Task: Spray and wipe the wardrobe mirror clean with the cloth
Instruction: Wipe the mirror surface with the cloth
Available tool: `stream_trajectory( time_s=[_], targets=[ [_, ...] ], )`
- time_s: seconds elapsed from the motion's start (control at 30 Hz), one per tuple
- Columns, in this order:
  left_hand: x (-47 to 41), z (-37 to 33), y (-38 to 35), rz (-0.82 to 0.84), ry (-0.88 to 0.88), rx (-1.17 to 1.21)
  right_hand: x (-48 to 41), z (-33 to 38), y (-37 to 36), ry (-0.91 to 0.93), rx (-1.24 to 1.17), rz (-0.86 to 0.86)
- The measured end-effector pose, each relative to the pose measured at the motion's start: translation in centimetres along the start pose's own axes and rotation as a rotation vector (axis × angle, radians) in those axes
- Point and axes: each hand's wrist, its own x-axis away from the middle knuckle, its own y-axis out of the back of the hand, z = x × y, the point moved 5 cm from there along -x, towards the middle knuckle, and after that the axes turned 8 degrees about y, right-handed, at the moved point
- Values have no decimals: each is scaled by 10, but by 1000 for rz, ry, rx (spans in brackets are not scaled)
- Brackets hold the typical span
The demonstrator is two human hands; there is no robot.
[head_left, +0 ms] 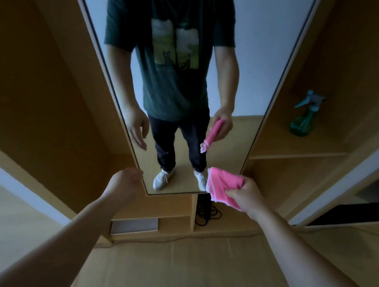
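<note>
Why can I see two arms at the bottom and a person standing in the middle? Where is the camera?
The camera sits on the person's head and looks down, so the two arms at the bottom are their own. The tall glass is a wardrobe mirror, so the standing figure is only their reflection. The right hand grips a pink cloth. The left hand is open and holds nothing, near the mirror's lower corner. A green spray bottle stands on a wooden shelf to the right.
</note>
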Motion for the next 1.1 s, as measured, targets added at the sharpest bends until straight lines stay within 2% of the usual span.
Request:
stream_trajectory(
  time_s=[0.1, 0.33, 0.5, 0.77, 0.9, 1.1],
  targets=[
    [22, -46, 35, -29, -134, 113, 6, 75, -6, 182, -19, 102],
    [72, -148, 137, 49, -449, 446, 20, 236, -10, 591, -102, 261],
    [90, -174, 181, 40, -447, 527, 32, 301, -7, 786, -189, 290],
    [101, -196, 236, -183, -466, 473, 36, 354, 28, 884, -208, 189],
    [111, -210, 274, -298, -475, 546, 37, 382, 53, 891, -326, 98],
    [127, -243, 360, -540, -490, 685, 47, 436, 78, 1050, -258, 4]
  ],
)
